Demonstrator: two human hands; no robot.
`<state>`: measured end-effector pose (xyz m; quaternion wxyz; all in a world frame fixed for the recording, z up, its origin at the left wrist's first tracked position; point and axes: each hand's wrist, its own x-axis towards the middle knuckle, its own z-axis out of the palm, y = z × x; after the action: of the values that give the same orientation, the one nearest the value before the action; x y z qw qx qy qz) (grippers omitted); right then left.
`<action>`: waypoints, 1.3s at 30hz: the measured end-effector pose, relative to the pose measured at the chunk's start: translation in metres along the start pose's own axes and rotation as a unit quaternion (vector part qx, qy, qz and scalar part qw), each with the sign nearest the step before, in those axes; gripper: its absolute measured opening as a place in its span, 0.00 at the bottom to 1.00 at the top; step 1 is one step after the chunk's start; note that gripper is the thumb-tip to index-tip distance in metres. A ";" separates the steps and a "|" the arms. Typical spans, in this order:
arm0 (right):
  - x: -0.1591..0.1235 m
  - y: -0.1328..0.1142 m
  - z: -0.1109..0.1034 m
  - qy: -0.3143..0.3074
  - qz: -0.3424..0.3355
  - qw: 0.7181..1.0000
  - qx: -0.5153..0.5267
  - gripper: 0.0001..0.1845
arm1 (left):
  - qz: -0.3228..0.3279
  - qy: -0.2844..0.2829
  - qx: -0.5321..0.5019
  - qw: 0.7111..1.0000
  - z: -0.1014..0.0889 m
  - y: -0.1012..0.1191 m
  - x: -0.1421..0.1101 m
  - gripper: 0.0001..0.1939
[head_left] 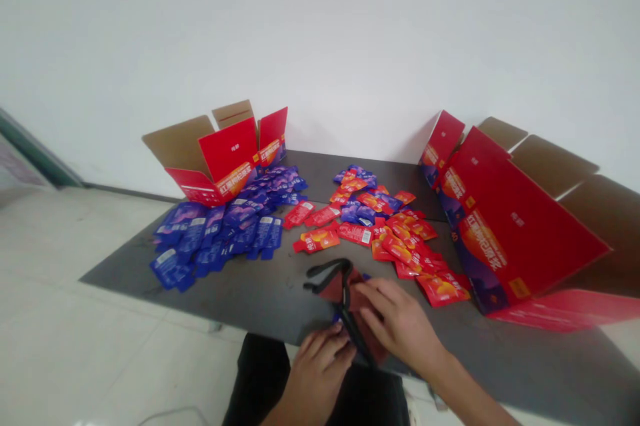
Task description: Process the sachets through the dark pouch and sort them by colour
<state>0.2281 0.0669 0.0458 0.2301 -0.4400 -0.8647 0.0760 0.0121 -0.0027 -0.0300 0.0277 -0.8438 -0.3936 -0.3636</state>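
Dark tabletop (240, 299) holds open red cartons (225, 153), loose sachets (210, 233).

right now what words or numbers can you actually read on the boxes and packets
Left red carton: large Chinese lettering seems to begin "红", the rest too blurred to read.
Right red carton: same, seems to begin "红", the rest too blurred.
Small white marks on both cartons: too small to read.
Blue sachets, red sachets: print too small to read.

A folded dark red pouch (334, 289) with black edging (327, 267) stands partly raised.
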 end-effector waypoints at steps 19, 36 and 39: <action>0.002 0.003 0.016 -0.034 -0.003 0.999 0.019 0.17 | -0.003 -0.056 -0.015 0.998 -0.014 0.003 0.006 0.17; 0.016 0.034 0.004 0.004 0.050 0.997 -0.059 0.14 | 0.027 -0.052 0.002 0.998 -0.014 0.000 0.005 0.17; 0.015 0.022 -0.005 0.029 0.043 0.997 -0.055 0.15 | 0.024 -0.049 -0.001 0.998 -0.013 0.001 0.005 0.17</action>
<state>0.2391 0.0917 0.0479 0.2275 -0.4907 -0.8407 0.0253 0.0069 -0.0049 -0.0168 0.0159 -0.8699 -0.3739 -0.3213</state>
